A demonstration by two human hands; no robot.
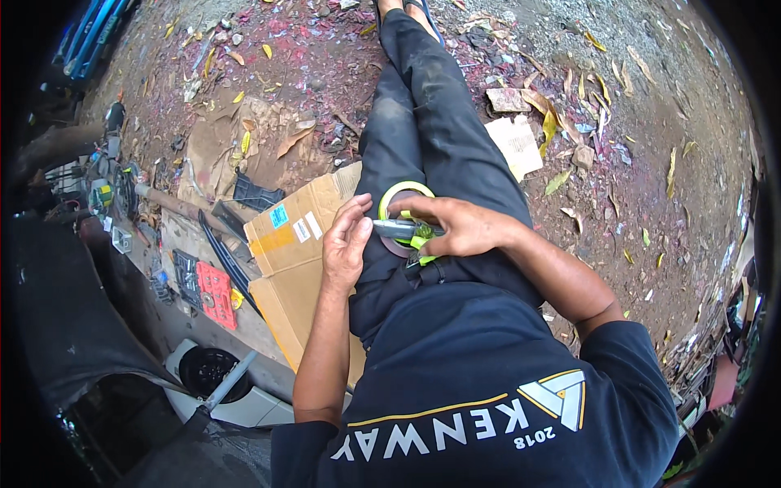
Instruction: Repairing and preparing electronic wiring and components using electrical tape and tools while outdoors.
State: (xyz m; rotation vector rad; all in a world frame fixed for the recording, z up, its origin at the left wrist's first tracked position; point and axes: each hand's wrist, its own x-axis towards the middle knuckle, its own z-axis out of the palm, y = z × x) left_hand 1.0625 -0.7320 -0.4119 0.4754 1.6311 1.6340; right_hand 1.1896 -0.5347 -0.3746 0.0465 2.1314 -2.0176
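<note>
Here, black pants [460, 138] make a lap, and a lime ring [407, 185] lies on it, between the right hand [468, 228] and the left hand [348, 244]. A grey stick [394, 228] crosses over the ring. A green bit [419, 241] sits close to the right hand. The right hand is bent snug around one end of the stick. The left hand curls loosely at the other end; its inside is hard to see, so I can't tell if it pinches.

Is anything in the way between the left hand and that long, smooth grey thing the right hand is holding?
Nothing visible is: the long, smooth grey object reaches close to the left hand. The round, yellow-green ring shows behind the object, not between them.
</note>
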